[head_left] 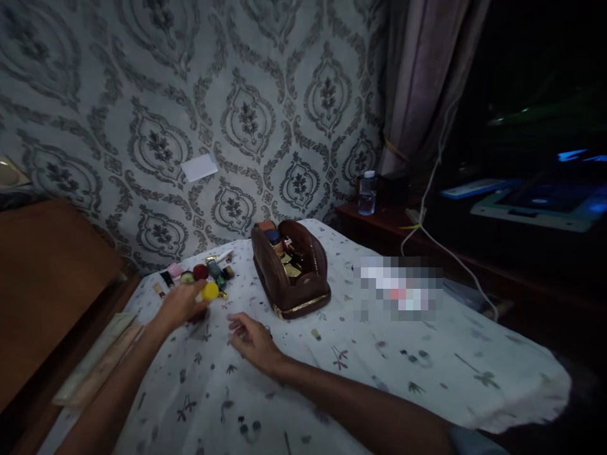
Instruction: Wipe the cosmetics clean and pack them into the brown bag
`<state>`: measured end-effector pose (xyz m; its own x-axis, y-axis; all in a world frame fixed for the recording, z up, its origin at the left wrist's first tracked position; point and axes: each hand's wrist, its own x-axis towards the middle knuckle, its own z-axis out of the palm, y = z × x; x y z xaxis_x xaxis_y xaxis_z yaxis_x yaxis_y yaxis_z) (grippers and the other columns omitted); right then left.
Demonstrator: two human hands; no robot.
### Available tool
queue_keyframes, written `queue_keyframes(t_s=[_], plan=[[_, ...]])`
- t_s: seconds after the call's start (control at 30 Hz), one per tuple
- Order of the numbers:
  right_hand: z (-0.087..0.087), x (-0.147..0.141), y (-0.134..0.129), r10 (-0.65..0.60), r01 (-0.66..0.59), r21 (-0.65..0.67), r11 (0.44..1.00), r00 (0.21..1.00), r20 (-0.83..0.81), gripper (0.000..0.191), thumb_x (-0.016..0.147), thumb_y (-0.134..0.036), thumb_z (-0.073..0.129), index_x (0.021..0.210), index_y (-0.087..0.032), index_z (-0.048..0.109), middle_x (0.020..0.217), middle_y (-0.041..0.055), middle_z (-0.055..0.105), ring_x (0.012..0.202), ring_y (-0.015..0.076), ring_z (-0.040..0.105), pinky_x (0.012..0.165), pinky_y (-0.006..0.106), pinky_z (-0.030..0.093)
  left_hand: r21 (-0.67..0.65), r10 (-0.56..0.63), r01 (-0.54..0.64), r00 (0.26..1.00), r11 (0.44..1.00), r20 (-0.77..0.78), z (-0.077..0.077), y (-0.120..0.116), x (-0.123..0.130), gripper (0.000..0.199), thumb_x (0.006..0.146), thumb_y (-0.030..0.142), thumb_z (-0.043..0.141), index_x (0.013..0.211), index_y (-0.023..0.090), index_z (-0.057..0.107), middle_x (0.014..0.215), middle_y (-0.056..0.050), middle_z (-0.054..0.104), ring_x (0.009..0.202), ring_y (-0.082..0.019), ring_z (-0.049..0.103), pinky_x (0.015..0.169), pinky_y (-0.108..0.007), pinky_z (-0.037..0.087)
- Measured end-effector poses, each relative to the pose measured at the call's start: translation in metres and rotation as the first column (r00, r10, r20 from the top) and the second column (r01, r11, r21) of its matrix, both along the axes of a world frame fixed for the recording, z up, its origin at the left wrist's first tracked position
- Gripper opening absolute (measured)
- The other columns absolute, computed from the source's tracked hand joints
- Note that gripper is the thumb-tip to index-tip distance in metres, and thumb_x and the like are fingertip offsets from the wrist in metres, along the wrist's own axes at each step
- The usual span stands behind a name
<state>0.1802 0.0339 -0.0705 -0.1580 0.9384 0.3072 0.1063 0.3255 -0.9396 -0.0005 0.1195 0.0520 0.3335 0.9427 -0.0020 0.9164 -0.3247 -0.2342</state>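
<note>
My left hand (184, 302) is at the pile of small cosmetics on the left, its fingers closed round a small round container with a yellow top (210, 291). Close by lie a dark red round item (200, 272), a dark green bottle (216, 272) and a black-capped tube (167, 279). Over the cloth in front of the bag, my right hand (255, 341) has its fingers loosely curled and apart, with nothing seen in them. A brown cosmetic bag (303, 292) stands unzipped, holding gold items (293, 270) and a dark-lidded jar (273, 237).
A patterned white cloth (370, 379) covers the surface. A blurred-out patch (398, 284) lies right of the bag. Behind it, a clear bottle (367, 194) stands on a dark red ledge beside a white cable (439, 239). A brown board (52, 284) rises at left.
</note>
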Motion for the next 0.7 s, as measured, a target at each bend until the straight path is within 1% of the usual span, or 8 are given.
queue_keyframes(t_s=[0.1,0.2,0.33,0.4,0.47,0.53,0.6,0.7], plan=[[0.006,0.004,-0.002,-0.027,0.027,-0.052,0.998,1.000,-0.003,0.051,0.080,-0.028,0.066,0.128,-0.021,0.052,0.114,0.0079,0.061,0.080,0.0142,0.063,0.063,0.025,0.051,-0.064,-0.094,0.110,0.971,0.992,0.218,-0.028,-0.052,0.011,0.039,0.084,0.027,0.059,0.123,0.026,0.058,0.118,-0.009,0.069,0.109,-0.026,0.065,0.085,-0.031,0.048],[0.004,0.008,-0.005,-0.028,0.019,0.059,0.998,0.987,0.157,0.043,0.076,-0.021,0.068,0.117,-0.019,0.058,0.110,0.0069,0.063,0.086,0.0170,0.062,0.078,0.031,0.051,-0.105,-0.100,0.150,0.920,0.983,0.378,-0.060,-0.087,0.018,0.041,0.085,0.023,0.056,0.126,0.026,0.056,0.120,-0.008,0.068,0.110,-0.026,0.064,0.088,-0.034,0.049],[-0.003,0.013,-0.012,-0.035,-0.016,0.151,0.988,0.943,0.332,0.034,0.078,-0.020,0.067,0.112,-0.016,0.062,0.103,0.0070,0.065,0.094,0.0213,0.060,0.088,0.036,0.048,-0.060,-0.110,0.194,0.755,0.979,0.646,-0.080,-0.100,0.005,0.047,0.084,0.029,0.061,0.129,0.021,0.049,0.130,-0.011,0.060,0.119,-0.026,0.057,0.101,-0.037,0.045],[-0.005,0.016,-0.014,-0.037,-0.016,0.140,0.990,0.930,0.366,0.038,0.078,-0.020,0.067,0.115,-0.016,0.061,0.103,0.0076,0.064,0.093,0.0210,0.060,0.085,0.035,0.049,-0.058,-0.091,0.201,0.659,0.978,0.747,-0.083,-0.102,-0.009,0.049,0.085,0.036,0.062,0.128,0.018,0.046,0.124,-0.011,0.059,0.113,-0.025,0.058,0.098,-0.036,0.047],[-0.005,0.017,-0.013,-0.018,-0.035,0.131,0.991,0.921,0.389,0.039,0.079,-0.021,0.066,0.118,-0.016,0.061,0.104,0.0074,0.063,0.091,0.0202,0.059,0.083,0.033,0.049,-0.056,-0.084,0.206,0.612,0.977,0.786,-0.089,-0.107,-0.023,0.047,0.089,0.038,0.057,0.130,0.019,0.043,0.125,-0.011,0.057,0.112,-0.023,0.056,0.096,-0.035,0.047],[-0.004,0.018,-0.012,0.000,-0.061,0.132,0.989,0.906,0.423,0.038,0.080,-0.022,0.065,0.118,-0.017,0.061,0.105,0.0077,0.062,0.091,0.0202,0.059,0.083,0.033,0.049,-0.026,-0.104,0.186,0.654,0.982,0.750,-0.098,-0.116,-0.033,0.042,0.094,0.034,0.050,0.133,0.020,0.044,0.133,-0.013,0.051,0.123,-0.024,0.049,0.103,-0.038,0.044],[-0.003,0.018,-0.011,0.003,-0.074,0.138,0.988,0.890,0.455,0.036,0.081,-0.024,0.065,0.117,-0.018,0.061,0.106,0.0080,0.061,0.093,0.0207,0.059,0.084,0.034,0.048,0.024,-0.103,0.114,0.758,0.993,0.644,-0.109,-0.124,-0.037,0.037,0.097,0.028,0.046,0.133,0.022,0.048,0.142,-0.014,0.045,0.133,-0.028,0.040,0.109,-0.046,0.038],[-0.004,0.018,-0.010,-0.010,-0.076,0.158,0.985,0.873,0.488,0.034,0.082,-0.028,0.065,0.116,-0.020,0.062,0.107,0.0081,0.062,0.098,0.0227,0.058,0.087,0.036,0.047,0.076,-0.064,0.029,0.849,0.997,0.524,-0.117,-0.128,-0.038,0.036,0.097,0.019,0.041,0.130,0.022,0.056,0.134,-0.013,0.054,0.127,-0.029,0.046,0.104,-0.050,0.041]])
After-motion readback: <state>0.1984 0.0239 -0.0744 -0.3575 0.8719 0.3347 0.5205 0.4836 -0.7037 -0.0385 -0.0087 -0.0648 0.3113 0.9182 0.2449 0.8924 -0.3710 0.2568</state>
